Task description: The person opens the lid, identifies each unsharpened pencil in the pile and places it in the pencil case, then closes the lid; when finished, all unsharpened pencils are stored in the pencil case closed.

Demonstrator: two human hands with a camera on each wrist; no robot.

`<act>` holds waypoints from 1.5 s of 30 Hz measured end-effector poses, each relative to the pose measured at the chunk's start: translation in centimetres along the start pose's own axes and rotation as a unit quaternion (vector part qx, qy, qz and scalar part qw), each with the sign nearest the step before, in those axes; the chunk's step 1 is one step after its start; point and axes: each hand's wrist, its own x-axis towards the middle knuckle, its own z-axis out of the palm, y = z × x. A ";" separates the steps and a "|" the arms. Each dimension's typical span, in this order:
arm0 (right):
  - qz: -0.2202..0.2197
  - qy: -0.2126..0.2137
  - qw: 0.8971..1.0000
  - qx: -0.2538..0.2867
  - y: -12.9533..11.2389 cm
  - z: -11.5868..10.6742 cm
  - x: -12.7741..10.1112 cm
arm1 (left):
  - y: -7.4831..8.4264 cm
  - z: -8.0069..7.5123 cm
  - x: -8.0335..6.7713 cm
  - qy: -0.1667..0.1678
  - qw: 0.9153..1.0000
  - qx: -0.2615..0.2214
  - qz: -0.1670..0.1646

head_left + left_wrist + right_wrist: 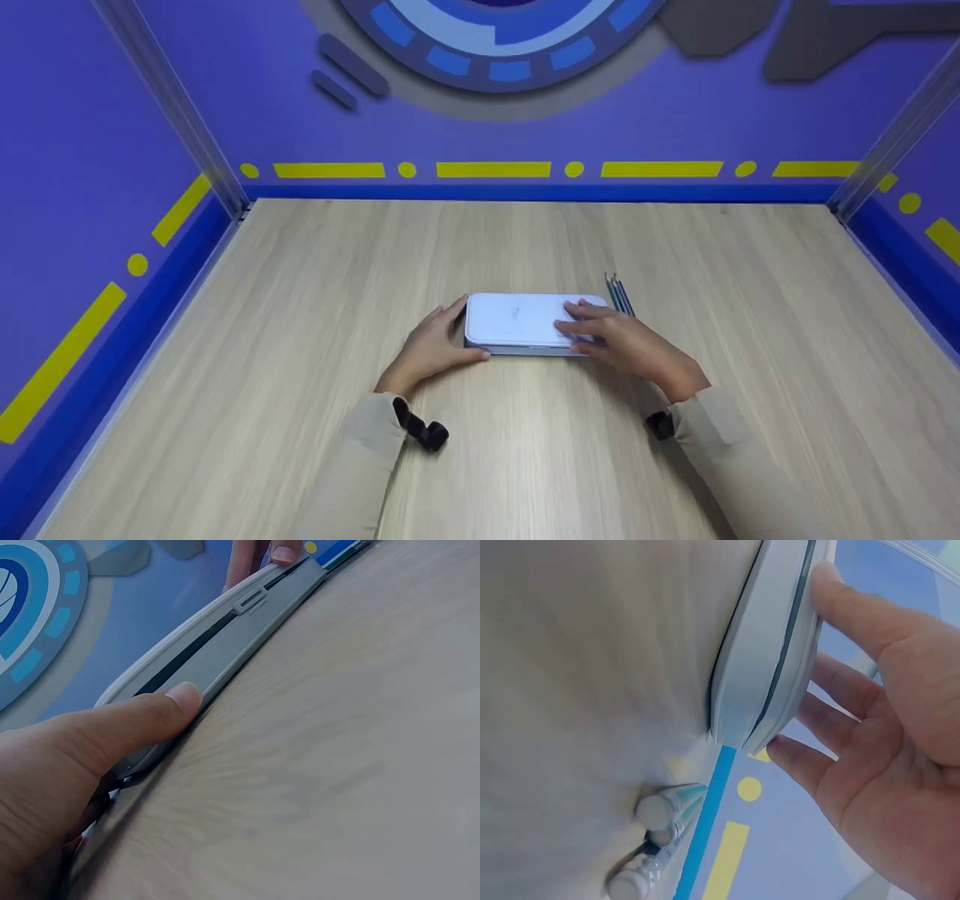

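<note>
A pencil case (510, 319) with a white lid and grey sides lies flat on the wooden table. Its near side carries a small slotted tab (250, 601), and a dark line runs between lid and body. My left hand (429, 349) holds the left end, thumb along the near side and fingers round the far corner. On the right part of the lid rest the extended fingers of my right hand (626, 341); its thumb touches the lid's near edge. Just right of the case lie a few dark pencils (619, 294), whose blunt ends show in the right wrist view.
The light wooden tabletop (337, 262) runs back to a blue-purple wall panel (495, 142) with yellow marks. Similar panels stand at left and right, with metal posts (180, 112) at the corners. Black wrist cameras (427, 435) sit on both sleeves.
</note>
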 end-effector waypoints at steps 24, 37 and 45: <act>0.029 -0.019 0.999 -0.016 -1.0 -0.5 0.2 | 0.1 0.0 0.0 -0.004 1.000 0.006 -0.002; 0.046 -0.019 0.998 -0.023 -1.4 -0.1 0.1 | 0.0 0.0 -0.1 -0.008 1.000 0.014 -0.002; 0.055 -0.022 0.998 0.000 -0.9 0.0 0.0 | -0.1 0.0 -0.1 -0.009 1.000 0.011 0.007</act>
